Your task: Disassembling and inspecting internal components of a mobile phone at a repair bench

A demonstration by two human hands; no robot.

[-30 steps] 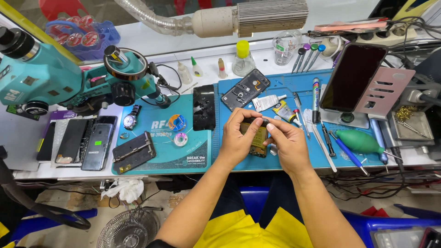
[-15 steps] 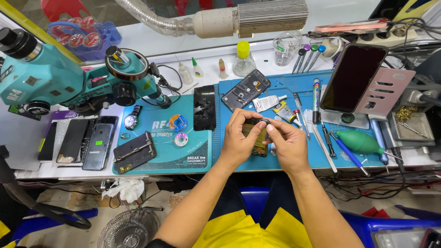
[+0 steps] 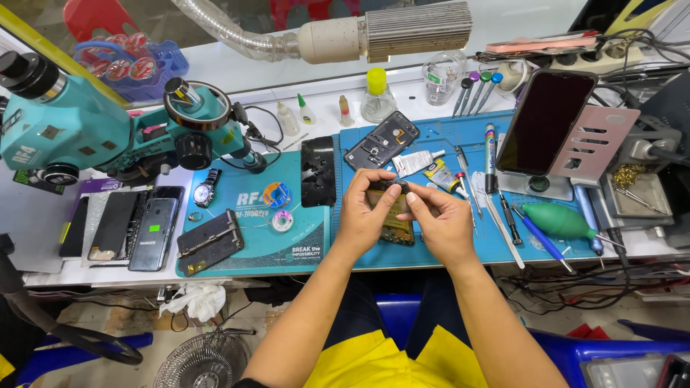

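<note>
Left hand: I see my left hand (image 3: 368, 215) curled around the left edge of the opened phone (image 3: 394, 224), thumb and forefinger pinched at its top end.
Right hand: my right hand (image 3: 443, 223) covers the phone's right side, fingers (image 3: 415, 209) bent inward and nipped together at the same top end, touching the left fingertips.
Grip: both hands are closed on the phone; I cannot tell whether a small part sits between the fingertips.
Opened phone: it is lifted just over the blue work mat (image 3: 445, 253), near the mat's front edge, long axis pointing away from me, brownish insides facing up.
Just beyond the hands: a phone back frame (image 3: 382, 140) lies tilted on the mat, with two small tubes (image 3: 431, 169) beside it.
Left of the hands: a cracked black glass panel (image 3: 317, 171) rests where the blue mat meets the teal mat (image 3: 237, 253); a wristwatch (image 3: 205, 188) and two solder reels (image 3: 276, 195) lie on the teal one.
Right of the hands: screwdrivers and tweezers (image 3: 496, 208) lie in a row, then a green air blower (image 3: 562, 221).
Far right: a dark phone (image 3: 545, 122) leans on a pink stand (image 3: 596, 144).
Far left: a teal microscope (image 3: 79, 129) stands over a row of phones (image 3: 133, 230).
</note>
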